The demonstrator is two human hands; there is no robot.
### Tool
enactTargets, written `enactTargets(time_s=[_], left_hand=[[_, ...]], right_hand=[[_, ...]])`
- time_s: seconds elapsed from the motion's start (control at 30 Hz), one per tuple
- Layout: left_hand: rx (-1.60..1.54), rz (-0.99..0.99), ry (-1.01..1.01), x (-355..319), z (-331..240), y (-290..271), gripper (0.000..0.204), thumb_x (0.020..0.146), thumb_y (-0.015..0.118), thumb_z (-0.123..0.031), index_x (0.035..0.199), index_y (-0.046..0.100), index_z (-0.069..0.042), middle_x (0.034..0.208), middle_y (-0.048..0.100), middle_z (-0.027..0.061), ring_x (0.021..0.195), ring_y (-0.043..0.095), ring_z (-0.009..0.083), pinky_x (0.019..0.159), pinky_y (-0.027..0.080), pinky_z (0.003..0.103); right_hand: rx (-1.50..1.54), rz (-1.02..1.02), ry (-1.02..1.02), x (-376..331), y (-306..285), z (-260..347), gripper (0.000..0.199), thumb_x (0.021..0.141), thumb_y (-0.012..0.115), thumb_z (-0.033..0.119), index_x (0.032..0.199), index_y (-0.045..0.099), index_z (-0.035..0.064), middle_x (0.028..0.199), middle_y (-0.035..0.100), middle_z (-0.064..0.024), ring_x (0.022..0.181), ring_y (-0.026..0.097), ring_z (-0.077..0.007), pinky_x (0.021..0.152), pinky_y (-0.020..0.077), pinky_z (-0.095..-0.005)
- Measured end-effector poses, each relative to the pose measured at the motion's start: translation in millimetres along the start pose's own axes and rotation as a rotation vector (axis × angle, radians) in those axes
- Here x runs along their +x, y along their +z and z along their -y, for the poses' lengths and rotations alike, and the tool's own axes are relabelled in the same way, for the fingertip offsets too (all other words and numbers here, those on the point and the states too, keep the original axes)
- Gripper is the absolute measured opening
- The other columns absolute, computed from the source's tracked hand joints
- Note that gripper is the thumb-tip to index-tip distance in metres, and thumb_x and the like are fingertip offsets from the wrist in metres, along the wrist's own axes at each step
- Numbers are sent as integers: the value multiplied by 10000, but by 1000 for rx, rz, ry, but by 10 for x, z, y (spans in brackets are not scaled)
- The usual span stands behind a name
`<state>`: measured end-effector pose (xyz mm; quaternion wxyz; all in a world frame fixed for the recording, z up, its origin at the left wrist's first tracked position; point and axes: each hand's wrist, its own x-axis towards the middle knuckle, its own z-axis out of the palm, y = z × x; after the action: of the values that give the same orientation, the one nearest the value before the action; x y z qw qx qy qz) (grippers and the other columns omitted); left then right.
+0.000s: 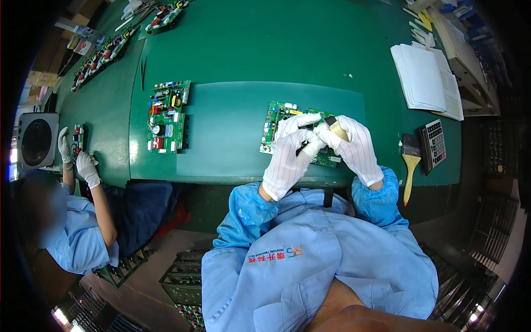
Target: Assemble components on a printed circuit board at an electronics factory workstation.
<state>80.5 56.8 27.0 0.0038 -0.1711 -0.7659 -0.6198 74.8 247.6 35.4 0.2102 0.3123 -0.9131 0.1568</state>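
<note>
Both my hands wear white gloves and meet over a green circuit board (275, 124) lying on the green table mat (232, 133). My left hand (290, 155) has its fingers curled over the board's middle, pinching a small dark part that I cannot identify. My right hand (351, 145) grips a small brush (334, 126) with a pale handle and a dark tip, held against the board's right end. The hands hide most of the board's right half.
A second circuit board (166, 116) lies to the left. At right are a yellow-handled paintbrush (410, 160), a calculator (435, 145) and a paper stack (427, 78). A co-worker's gloved hands (77, 157) handle a small board at far left. More boards (102, 55) line the back left.
</note>
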Motion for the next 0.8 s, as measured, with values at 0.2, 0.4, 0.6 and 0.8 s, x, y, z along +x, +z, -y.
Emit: enactTargets(time_s=[0.2, 0.4, 0.6, 0.8], left_hand=[[-24, -120, -1, -14, 14, 7, 171, 867, 594, -155, 800, 655, -9, 1138, 621, 126, 1073, 541, 286, 941, 402, 374], [-281, -80, -75, 7, 5, -55, 232, 890, 526, -179, 844, 666, 0, 1129, 644, 129, 950, 585, 224, 826, 466, 321], [-214, -102, -112, -3, -16, -13, 253, 902, 499, -173, 800, 653, 0, 1112, 650, 127, 841, 602, 196, 780, 468, 287], [-158, -89, -138, -30, -62, 36, 207, 873, 533, -148, 771, 675, -37, 1103, 642, 115, 1076, 550, 284, 944, 410, 352]], right_hand=[[839, 311, 944, 326, -257, 148, 328, 884, 645, 160, 1201, 623, 79, 921, 621, -91, 733, 621, -167, 653, 511, -297], [643, -4, 657, 166, -171, 168, 210, 909, 608, 129, 1070, 610, -5, 892, 647, -140, 691, 638, -232, 622, 517, -323], [186, -56, 328, 163, -205, 316, 98, 851, 646, 98, 930, 618, 46, 856, 643, -106, 754, 642, -280, 620, 517, -352], [-71, 17, 247, 161, -136, 228, 146, 830, 642, 131, 965, 644, 76, 805, 627, -77, 697, 628, -238, 556, 488, -336]])
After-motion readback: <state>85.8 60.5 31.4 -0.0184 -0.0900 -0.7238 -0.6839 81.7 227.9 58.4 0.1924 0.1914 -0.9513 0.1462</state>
